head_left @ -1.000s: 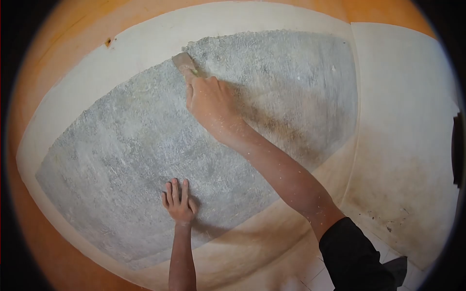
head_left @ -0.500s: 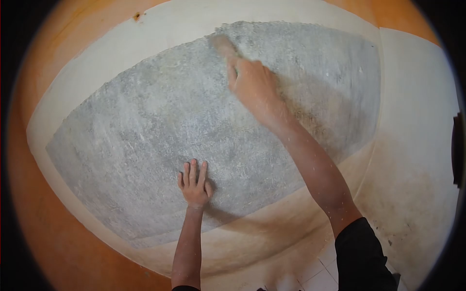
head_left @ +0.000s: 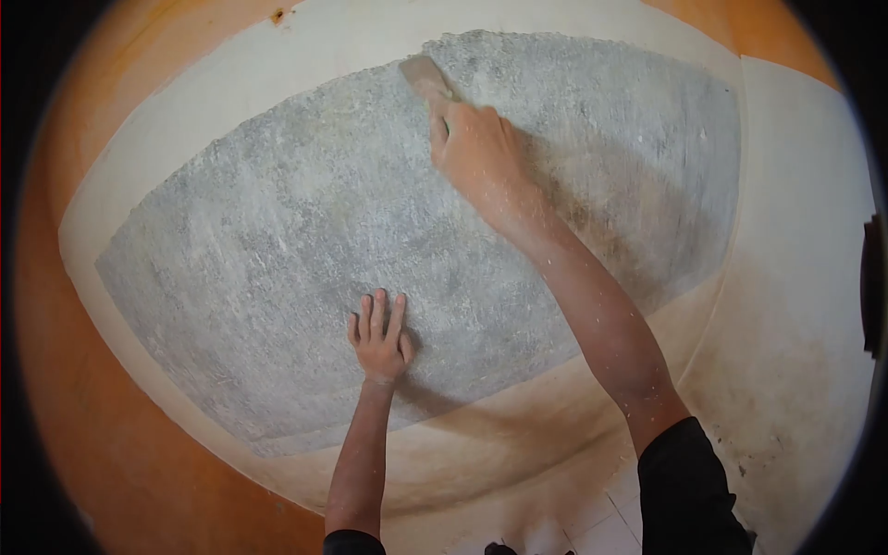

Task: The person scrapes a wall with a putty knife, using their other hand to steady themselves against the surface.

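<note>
A wide grey rough patch [head_left: 305, 231] covers the middle of the wall, with a pale painted border [head_left: 222, 92] around it. My right hand [head_left: 486, 162] is closed around the handle of a scraper, near the upper edge of the patch. The flat blade of the scraper [head_left: 424, 76] lies against the wall where grey meets pale paint; a bit of green handle shows beside my fingers. Lower down, my left hand [head_left: 381, 342] rests on the grey surface with its fingers spread, holding nothing.
Orange paint [head_left: 120, 444] surrounds the pale border at the left and in the top corners. A pale wall section [head_left: 805, 231] stands at the right beyond a corner line. Floor tiles [head_left: 601, 532] show at the bottom, and a dark object [head_left: 870, 287] at the right edge.
The view has shifted slightly. My left hand appears a little higher and further right on the patch. The scraper blade, blurred before, now shows sharply at nearly the same spot.
</note>
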Demonstrator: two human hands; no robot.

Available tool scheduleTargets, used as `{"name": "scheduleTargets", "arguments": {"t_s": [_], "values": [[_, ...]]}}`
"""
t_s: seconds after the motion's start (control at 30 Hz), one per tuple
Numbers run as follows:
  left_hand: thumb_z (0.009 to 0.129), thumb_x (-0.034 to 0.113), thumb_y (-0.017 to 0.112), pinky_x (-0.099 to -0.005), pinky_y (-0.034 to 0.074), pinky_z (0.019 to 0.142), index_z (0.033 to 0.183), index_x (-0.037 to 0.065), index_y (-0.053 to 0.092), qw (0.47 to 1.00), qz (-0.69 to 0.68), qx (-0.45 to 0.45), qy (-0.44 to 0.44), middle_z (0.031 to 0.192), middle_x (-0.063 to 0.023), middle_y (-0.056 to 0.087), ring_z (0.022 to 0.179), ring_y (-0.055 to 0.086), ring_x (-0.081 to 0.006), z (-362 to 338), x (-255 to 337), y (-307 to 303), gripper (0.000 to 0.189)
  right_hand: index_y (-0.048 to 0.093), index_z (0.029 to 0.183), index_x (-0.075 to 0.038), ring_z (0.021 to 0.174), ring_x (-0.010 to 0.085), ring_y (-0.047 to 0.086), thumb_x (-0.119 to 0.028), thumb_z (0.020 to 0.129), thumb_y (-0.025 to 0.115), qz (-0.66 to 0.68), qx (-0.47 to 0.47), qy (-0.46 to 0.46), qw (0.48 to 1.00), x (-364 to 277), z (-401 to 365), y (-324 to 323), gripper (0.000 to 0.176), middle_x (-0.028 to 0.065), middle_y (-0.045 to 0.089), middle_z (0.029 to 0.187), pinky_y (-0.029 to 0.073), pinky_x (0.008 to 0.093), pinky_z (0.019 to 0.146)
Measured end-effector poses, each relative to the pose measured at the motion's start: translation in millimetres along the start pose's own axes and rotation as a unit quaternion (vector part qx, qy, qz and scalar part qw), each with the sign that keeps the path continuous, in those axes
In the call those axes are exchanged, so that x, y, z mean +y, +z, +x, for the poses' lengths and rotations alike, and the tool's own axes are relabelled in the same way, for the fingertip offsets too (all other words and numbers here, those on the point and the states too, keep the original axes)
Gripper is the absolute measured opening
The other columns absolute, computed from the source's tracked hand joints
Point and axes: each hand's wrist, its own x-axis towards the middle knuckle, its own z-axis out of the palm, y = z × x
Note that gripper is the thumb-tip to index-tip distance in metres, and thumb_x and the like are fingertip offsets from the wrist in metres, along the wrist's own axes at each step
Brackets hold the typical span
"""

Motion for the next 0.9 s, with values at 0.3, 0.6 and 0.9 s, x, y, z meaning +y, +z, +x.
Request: {"name": "scheduleTargets", "arguments": {"t_s": [0.3,0.6,0.9], "values": [[0.084,0.014,0.047,-0.0475,0.015,0.119,0.136,0.018,0.061,1.0,0.001,-0.012,-0.009,0.151,-0.0117,0.045,0.143,0.035,-0.0294,0.2,1.2,-1.1,0.053,0.065,0.108,0.004,0.08,0.0359,0.071,-0.009,0.097,0.049,-0.012,0.035,-0.006,0.999,-1.3,18.7,2.4,0.023,0.0223,0.069,0.081,0.059,0.0428,0.068],[0.084,0.013,0.05,-0.0472,0.015,0.118,0.137,0.019,0.059,0.999,-0.01,-0.038,-0.012,0.151,-0.012,0.044,0.144,0.033,-0.0293,2.7,2.3,-9.4,0.055,0.067,0.112,0.001,0.076,0.0387,0.07,-0.019,0.1,0.044,0.023,0.098,-0.022,0.995,-2.5,16.6,-0.3,0.033,0.024,0.069,0.077,0.056,0.0495,0.072],[0.083,0.01,0.051,-0.0462,0.018,0.117,0.141,0.021,0.055,0.995,-0.036,-0.095,-0.007,0.154,-0.0086,0.042,0.144,0.033,-0.0253,1.0,-6.8,-24.0,0.059,0.064,0.115,0.002,0.071,0.0353,0.07,-0.014,0.099,0.044,0.007,0.089,-0.001,0.996,-2.9,17.3,-5.0,0.03,0.0212,0.068,0.076,0.057,0.0455,0.068]]}}
